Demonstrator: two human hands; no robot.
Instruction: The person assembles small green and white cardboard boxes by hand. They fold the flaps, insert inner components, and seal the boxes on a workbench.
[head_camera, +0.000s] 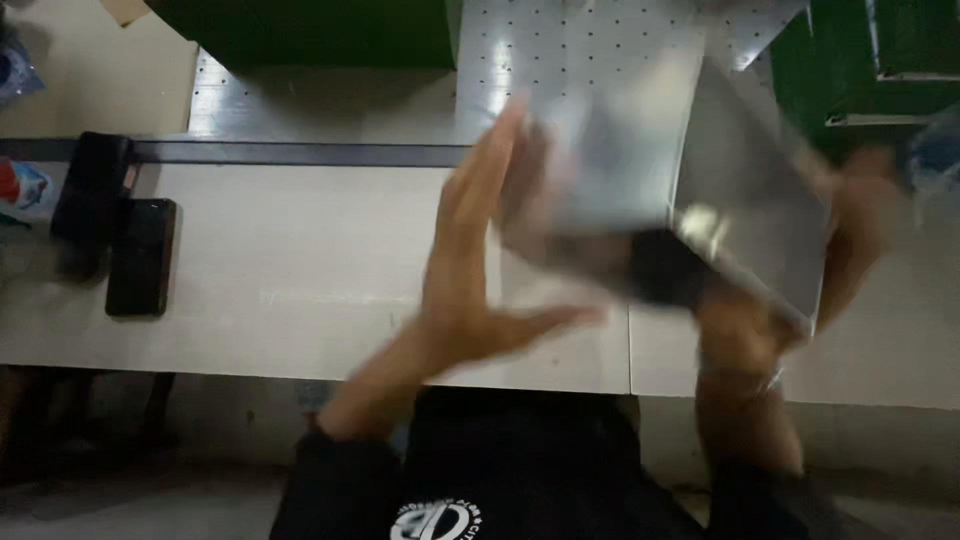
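A shiny, bent sheet-metal part (690, 180) hangs tilted above the pale worktable (280, 270), blurred by motion. My left hand (470, 270) lies flat against its left side, fingers straight and pointing up, thumb spread to the right. My right hand (760, 320) grips the part from below at its lower right edge, with fingers wrapping up its far right side. The part's lower left corner looks dark and smeared. My black sleeves show at the bottom of the view.
A black phone (140, 257) and a dark block (88, 190) lie at the table's left. A perforated metal plate (560, 50) sits behind a dark rail (300, 153). Green machine parts (880, 60) stand at the back right.
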